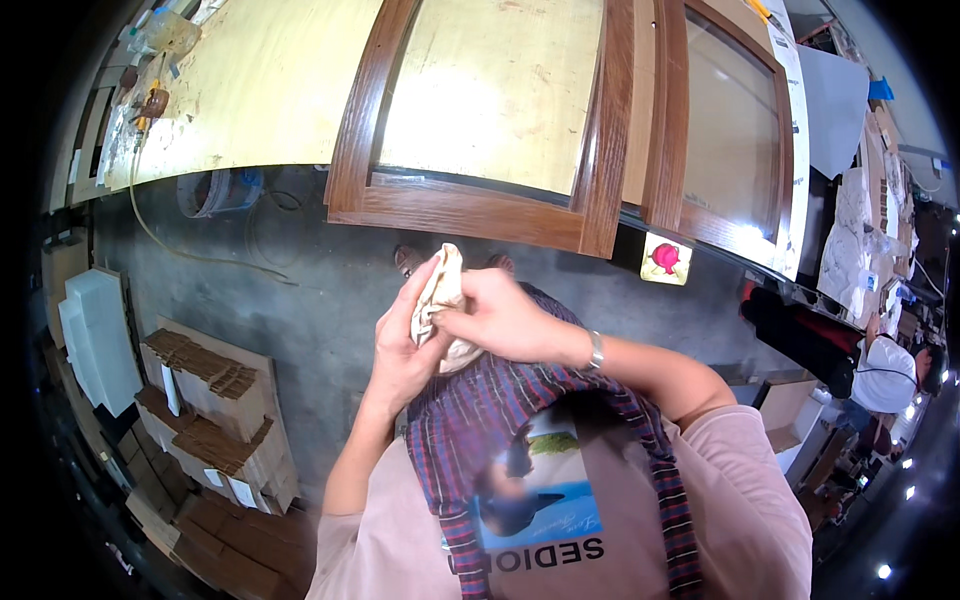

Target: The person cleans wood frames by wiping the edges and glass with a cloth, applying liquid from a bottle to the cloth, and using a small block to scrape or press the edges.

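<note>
"Where's the cloth?"
"The crumpled white cloth [438,285] is up in front of the body, short of the table [265,90]. The left hand [400,335] has its fingers closed on one side; the right hand [505,320] pinches it from the other."
"What stands in the way?"
"A brown wooden frame [465,213] juts past the table's front edge, just beyond the hands. Another wooden frame [667,120] lies to its right. Left, a hose [165,238] hangs off the table onto the floor [335,285], near a bucket [212,195]."
"And room to move?"
"Grey floor shows left of the hands, as far as the stacked cardboard [225,400]. Another person [885,372] is well off to the right."
</note>
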### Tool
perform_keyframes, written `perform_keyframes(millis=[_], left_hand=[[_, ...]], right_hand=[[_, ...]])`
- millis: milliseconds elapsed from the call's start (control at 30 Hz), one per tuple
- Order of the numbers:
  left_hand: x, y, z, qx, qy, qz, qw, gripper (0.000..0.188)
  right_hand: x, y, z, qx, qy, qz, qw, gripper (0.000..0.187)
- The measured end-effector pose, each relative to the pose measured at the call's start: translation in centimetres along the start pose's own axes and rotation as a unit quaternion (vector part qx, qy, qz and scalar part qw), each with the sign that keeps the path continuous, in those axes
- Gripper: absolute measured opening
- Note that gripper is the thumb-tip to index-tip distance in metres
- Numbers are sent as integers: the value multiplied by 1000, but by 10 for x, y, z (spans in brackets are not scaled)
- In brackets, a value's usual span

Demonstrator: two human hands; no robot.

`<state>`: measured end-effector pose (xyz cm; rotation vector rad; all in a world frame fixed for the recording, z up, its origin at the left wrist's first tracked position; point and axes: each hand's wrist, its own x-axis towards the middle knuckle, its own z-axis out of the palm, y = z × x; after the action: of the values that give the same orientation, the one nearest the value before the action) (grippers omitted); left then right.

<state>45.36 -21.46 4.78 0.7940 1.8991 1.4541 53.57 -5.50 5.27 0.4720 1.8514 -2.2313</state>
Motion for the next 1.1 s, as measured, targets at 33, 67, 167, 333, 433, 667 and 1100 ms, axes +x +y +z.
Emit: perform_keyframes(millis=[33,67,167,333,433,667,1100], left_hand=[[-2,-2,0,-65,-5,-58,996,65],[1,-10,-4,-102,54,-48,992,59],[17,-30,-39,-58,182,8,982,48],[50,-42,-73,76,210,-31,974,33],[68,-70,-74,38,225,-20,973,33],[95,-66,-89,109,214,-2,971,27],[116,-22,32,324,-110,310,887,40]], right_hand=[[-4,-2,-6,-63,76,-96,990,19],[-10,-4,-14,-126,154,-191,961,20],[-24,-1,-69,-356,419,-147,822,38],[-22,59,-128,-339,496,-31,799,64],[-9,69,-123,-299,508,-52,806,72],[10,49,-120,-301,527,-2,795,72],[22,54,-114,-392,542,22,743,68]])
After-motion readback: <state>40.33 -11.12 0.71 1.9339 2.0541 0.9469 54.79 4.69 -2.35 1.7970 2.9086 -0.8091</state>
